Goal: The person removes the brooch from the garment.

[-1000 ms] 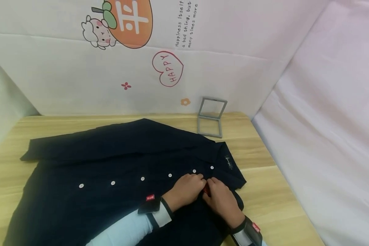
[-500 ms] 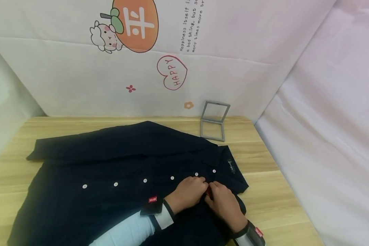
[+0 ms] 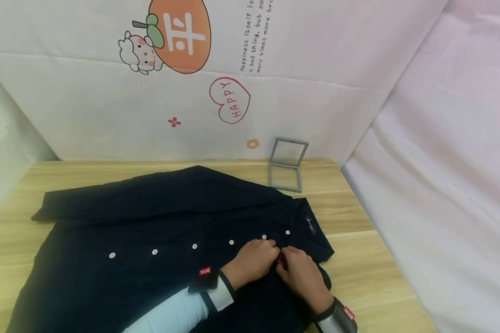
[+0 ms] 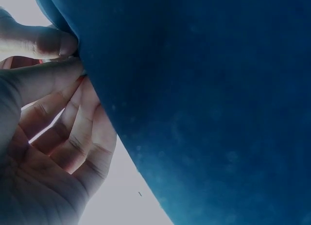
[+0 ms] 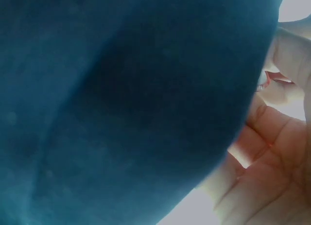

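A dark navy button-up shirt [image 3: 141, 231] with white buttons lies spread on the wooden table, its collar [image 3: 312, 231] toward the right. My left hand [image 3: 252, 261] pinches the shirt's front edge just below the second button [image 3: 264, 237] from the collar. Right beside it, my right hand [image 3: 302, 273] grips the same edge, fingertips nearly meeting the left ones. A small patch of red [image 3: 280, 259] shows between the hands. In the left wrist view, thumb and forefinger pinch the cloth [image 4: 194, 103]. The right wrist view shows cloth [image 5: 146, 103] hiding most of the right fingertips.
A grey hinged frame [image 3: 285, 178] stands open at the back of the table [image 3: 354, 217], close to the shirt's shoulder. A white printed cloth [image 3: 316, 106] hangs behind, and another white cloth [image 3: 450, 185] borders the right side.
The head view has shifted slightly. Both hands stay at the same spot on the shirt front, with only tiny finger movements.
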Action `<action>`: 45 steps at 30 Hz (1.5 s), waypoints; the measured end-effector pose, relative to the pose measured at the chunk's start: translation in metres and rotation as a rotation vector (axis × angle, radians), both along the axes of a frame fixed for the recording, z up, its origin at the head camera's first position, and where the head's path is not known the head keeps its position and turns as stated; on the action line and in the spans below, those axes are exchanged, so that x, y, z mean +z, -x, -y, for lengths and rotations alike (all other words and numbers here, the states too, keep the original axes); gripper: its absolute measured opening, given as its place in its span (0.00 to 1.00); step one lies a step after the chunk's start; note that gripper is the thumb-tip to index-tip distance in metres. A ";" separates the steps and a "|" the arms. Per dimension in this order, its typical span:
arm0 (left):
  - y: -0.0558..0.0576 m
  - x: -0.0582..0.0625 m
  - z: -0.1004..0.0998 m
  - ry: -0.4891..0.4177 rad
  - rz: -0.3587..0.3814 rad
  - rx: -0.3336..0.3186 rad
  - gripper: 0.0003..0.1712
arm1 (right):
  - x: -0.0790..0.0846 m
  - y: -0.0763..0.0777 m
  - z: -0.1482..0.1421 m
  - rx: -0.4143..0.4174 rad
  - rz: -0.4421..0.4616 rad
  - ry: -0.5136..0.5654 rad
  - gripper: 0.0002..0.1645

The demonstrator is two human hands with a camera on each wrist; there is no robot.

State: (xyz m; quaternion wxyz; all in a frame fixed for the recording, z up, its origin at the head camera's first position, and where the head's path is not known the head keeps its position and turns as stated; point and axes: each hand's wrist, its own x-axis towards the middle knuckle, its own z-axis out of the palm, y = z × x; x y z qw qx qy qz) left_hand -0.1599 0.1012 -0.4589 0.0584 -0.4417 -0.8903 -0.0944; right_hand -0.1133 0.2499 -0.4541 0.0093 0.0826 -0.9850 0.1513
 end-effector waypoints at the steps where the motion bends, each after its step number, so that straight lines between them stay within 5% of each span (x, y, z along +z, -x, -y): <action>1: 0.000 0.000 0.000 -0.003 -0.001 -0.001 0.05 | 0.000 0.000 0.000 0.001 -0.001 0.000 0.12; 45: -0.002 0.004 0.002 -0.030 0.034 -0.002 0.08 | -0.001 0.000 0.000 0.029 -0.066 -0.015 0.14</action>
